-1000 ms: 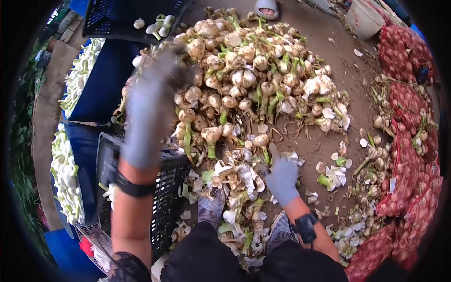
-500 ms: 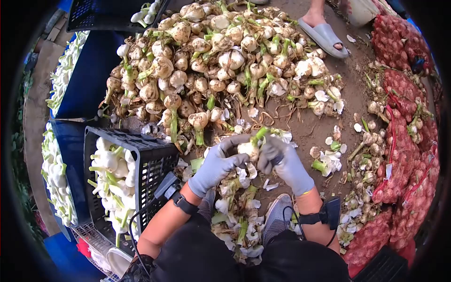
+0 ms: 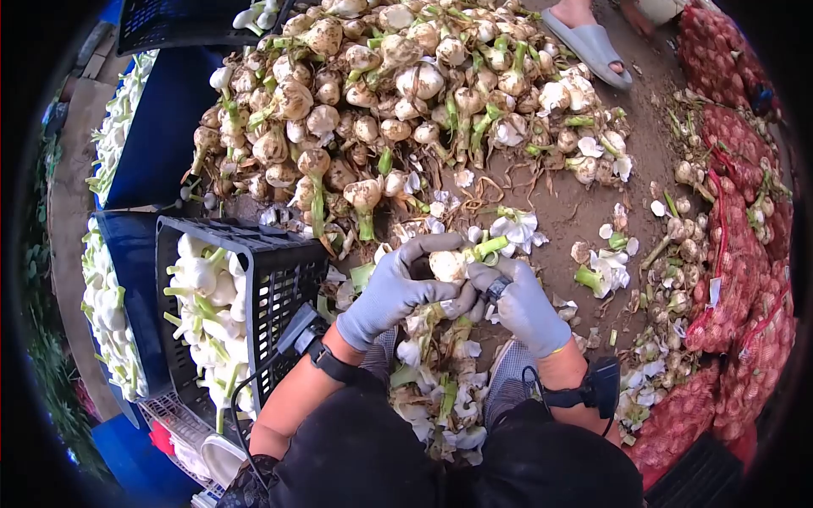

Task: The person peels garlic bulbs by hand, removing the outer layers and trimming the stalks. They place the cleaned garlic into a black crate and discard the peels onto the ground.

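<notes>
A garlic bulb (image 3: 449, 266) with a short green stem sits between my two gloved hands, its stem pointing up to the right. My left hand (image 3: 396, 286) has its fingers wrapped round the bulb from the left. My right hand (image 3: 518, 298) is closed beside the bulb's right side, with a dark object (image 3: 498, 289) at its fingers that I cannot make out fully. Below the hands, peeled skins and leaves (image 3: 436, 381) lie between my shoes. Beyond them rises a big heap of soil-stained garlic (image 3: 364, 127).
A black crate (image 3: 288, 292) of white garlic stands at the left, with blue containers (image 3: 127, 245) of garlic beyond it. Red mesh sacks (image 3: 728, 296) line the right. Another person's sandalled foot (image 3: 593, 46) is at the top right.
The bulb's stem has tilted down to the right. My right hand has moved slightly down and right. The view has shifted a little.
</notes>
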The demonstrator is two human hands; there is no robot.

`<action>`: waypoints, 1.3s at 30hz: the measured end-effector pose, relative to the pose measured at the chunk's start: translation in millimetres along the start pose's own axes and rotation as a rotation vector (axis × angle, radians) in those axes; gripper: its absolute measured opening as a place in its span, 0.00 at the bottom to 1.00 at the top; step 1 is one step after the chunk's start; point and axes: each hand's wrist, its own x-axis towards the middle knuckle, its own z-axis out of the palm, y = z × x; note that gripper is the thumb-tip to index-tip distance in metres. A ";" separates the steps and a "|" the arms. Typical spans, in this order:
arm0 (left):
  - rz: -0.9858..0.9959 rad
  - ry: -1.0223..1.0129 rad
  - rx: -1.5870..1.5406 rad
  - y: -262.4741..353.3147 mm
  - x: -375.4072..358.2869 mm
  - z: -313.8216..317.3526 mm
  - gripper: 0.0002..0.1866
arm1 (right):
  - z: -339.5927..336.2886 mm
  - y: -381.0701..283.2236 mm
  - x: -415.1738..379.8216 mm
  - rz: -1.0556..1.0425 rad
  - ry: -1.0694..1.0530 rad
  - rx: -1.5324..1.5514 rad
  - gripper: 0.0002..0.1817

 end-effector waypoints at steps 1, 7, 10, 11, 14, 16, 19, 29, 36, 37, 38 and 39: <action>-0.003 -0.003 -0.008 0.7 1.1 0.1 0.32 | -0.1 4.7 2.9 -0.023 0.038 -0.011 0.15; 0.320 0.080 0.646 0.8 4.1 -1.2 0.27 | -3.7 28.0 16.6 -0.260 0.313 -0.634 0.11; 0.082 0.067 0.162 -10.5 1.2 -9.0 0.27 | 5.1 19.3 10.0 -0.396 0.447 -0.860 0.08; -0.002 -0.128 -0.188 -20.0 3.8 -20.5 0.25 | 5.3 17.4 8.0 -0.500 0.462 -1.038 0.07; 0.046 -0.087 -0.239 -27.1 1.6 -12.0 0.33 | 0.6 25.7 14.3 -0.699 0.476 -1.160 0.05; -0.079 -0.039 -0.321 -7.3 1.7 -7.0 0.35 | 3.7 22.5 15.7 -0.784 0.479 -1.102 0.05; -0.017 -0.024 -0.052 -4.3 3.2 2.1 0.34 | 8.1 -0.2 11.0 -0.108 0.208 -0.197 0.10; 0.216 0.212 0.202 -10.8 2.6 -15.5 0.22 | 9.4 53.6 21.9 -0.148 0.095 0.022 0.14; 0.001 0.054 0.064 -4.6 -1.9 -12.7 0.40 | -12.6 9.8 17.9 -0.518 0.356 -1.232 0.12; -0.048 0.020 0.027 -4.4 -3.2 -11.7 0.41 | -19.9 8.4 25.6 -0.569 0.514 -1.331 0.12; -0.098 -0.013 -0.010 -4.2 -5.1 -10.8 0.42 | -24.8 6.7 30.4 -0.619 0.673 -1.424 0.12; -0.071 -0.091 -0.004 -3.2 -7.2 -9.7 0.43 | -27.1 3.9 31.2 -0.600 0.685 -1.436 0.19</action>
